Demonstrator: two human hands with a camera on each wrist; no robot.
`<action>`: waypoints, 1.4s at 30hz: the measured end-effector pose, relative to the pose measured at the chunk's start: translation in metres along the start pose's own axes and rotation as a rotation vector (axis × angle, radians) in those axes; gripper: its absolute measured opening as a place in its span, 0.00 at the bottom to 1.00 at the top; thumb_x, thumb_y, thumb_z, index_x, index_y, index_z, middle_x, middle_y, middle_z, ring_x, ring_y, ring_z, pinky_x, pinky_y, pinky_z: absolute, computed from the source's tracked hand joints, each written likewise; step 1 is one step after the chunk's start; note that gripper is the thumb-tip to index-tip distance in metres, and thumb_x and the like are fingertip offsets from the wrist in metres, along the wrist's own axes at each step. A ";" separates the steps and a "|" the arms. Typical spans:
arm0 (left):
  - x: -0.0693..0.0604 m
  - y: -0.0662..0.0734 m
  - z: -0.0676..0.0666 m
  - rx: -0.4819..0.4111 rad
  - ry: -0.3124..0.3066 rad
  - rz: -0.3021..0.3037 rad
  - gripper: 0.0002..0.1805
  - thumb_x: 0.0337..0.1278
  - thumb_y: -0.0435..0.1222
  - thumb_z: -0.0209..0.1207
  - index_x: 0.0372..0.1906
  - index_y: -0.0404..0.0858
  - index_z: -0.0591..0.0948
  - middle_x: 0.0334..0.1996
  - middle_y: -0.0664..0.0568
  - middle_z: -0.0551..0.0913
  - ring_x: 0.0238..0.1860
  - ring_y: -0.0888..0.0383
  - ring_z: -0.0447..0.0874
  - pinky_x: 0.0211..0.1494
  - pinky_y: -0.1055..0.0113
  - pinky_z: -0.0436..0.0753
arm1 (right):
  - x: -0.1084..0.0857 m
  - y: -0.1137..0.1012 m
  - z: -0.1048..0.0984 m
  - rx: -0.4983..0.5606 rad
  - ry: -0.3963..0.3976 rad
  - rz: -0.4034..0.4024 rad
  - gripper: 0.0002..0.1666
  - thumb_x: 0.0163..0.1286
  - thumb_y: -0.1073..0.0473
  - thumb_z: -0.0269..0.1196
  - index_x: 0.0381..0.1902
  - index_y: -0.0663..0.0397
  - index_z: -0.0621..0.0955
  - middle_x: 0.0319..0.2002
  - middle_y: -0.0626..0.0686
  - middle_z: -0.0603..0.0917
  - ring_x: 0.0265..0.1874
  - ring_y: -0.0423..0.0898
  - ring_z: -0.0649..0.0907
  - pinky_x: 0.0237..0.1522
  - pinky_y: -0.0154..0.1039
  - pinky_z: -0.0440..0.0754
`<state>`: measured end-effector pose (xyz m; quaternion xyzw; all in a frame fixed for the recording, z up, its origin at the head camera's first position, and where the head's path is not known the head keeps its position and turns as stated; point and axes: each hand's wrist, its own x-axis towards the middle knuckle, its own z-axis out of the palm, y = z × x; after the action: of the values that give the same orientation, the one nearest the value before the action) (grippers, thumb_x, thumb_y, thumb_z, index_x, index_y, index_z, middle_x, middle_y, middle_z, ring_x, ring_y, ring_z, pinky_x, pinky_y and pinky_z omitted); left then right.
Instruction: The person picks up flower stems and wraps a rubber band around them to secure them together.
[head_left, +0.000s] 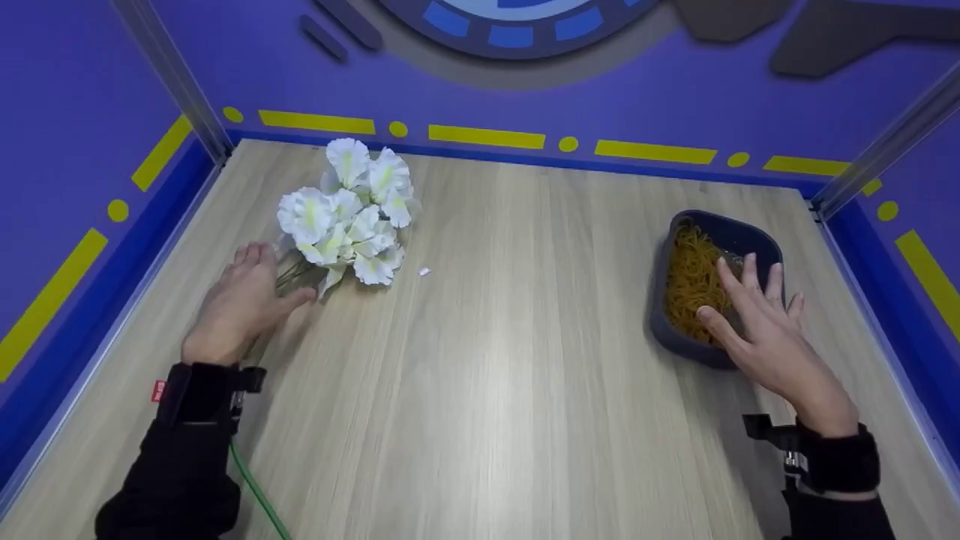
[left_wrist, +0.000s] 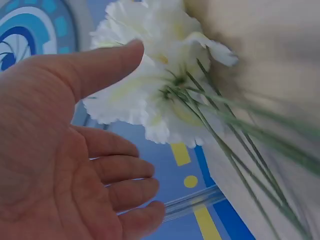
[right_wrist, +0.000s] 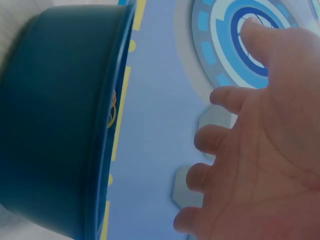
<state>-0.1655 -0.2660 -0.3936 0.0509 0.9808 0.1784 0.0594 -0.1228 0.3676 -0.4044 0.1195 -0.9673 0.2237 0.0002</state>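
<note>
Holding the left grip (head_left: pixel 241 307) open just beside the white flowers (head_left: pixel 345 217), with the thumb spread well away from the loosely bent fingers, and grasping nothing. Reaching alongside the green stems (left_wrist: pixel 272 140), seen in the left wrist view as slanting away from the blooms. Spreading the right grip (head_left: pixel 776 345) wide over the right part of the dark tub (head_left: pixel 676 341), with the fingers fanned apart, and likewise clasping nothing. Showing, in the right wrist view, a gap between these fingers and the tub's rim. Finding the flowers toward the back left of the bench (head_left: pixel 495 390), with the blooms lying farther off than the stems. Seeing the tub at the right side, with orange-yellow strands (head_left: pixel 694 285) heaped mainly along its left half. Spotting a small white scrap (head_left: pixel 424 271) just right of the flowers. Wearing black wrist bands (head_left: pixel 196 394) and dark sleeves (head_left: pixel 176 472), with a green cord (head_left: pixel 255 487) beside the left one. Facing a blue-purple back wall (head_left: pixel 487 97) with yellow dashes and dots below a round emblem (head_left: pixel 517 37).
</note>
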 end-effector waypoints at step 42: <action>0.088 -0.007 0.024 -0.197 -0.168 -0.087 0.23 0.53 0.34 0.57 0.54 0.29 0.74 0.48 0.37 0.74 0.44 0.42 0.72 0.48 0.53 0.73 | 0.015 -0.011 0.030 0.025 -0.092 -0.017 0.53 0.78 0.38 0.54 0.80 0.62 0.41 0.79 0.64 0.34 0.76 0.58 0.28 0.71 0.64 0.22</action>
<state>-0.2493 -0.2536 -0.4274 0.0172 0.9515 0.2663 0.1534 -0.1333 0.3412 -0.4262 0.1377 -0.9624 0.2302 -0.0438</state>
